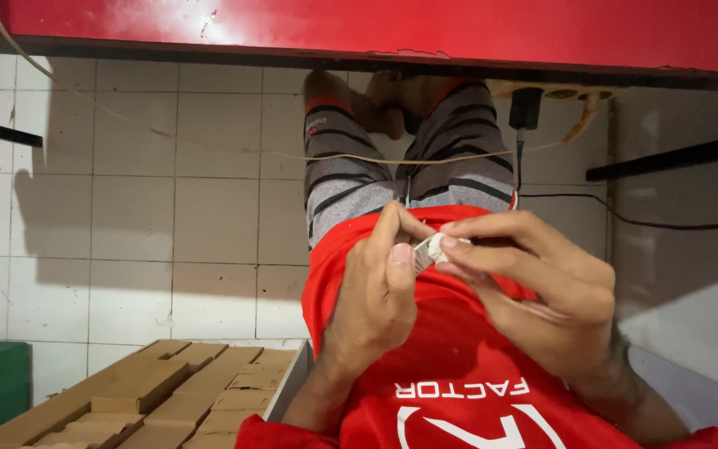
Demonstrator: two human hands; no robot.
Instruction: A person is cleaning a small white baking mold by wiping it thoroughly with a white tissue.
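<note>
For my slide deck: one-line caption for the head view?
Left hand and right hand pinch a small whitish-grey part above a red shirt, beside tan cardboard boxes.

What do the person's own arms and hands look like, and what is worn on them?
Both the left hand and right hand are bare: no gloves, rings or watch show. The forearms are uncovered too. Red cloth, seemingly short shirt sleeves, shows at the bottom edge.

**Hands status**

Both hands up at chest, close together, fingertips meeting. L hand (380, 287): fingers curled, thumb extended fwd w/ nail facing cam, pinching. R hand (533, 291): palm toward body, index + thumb pinched at tips, other fingers loosely bent. Both forearms angle in from below, elbows out of frame.
</note>
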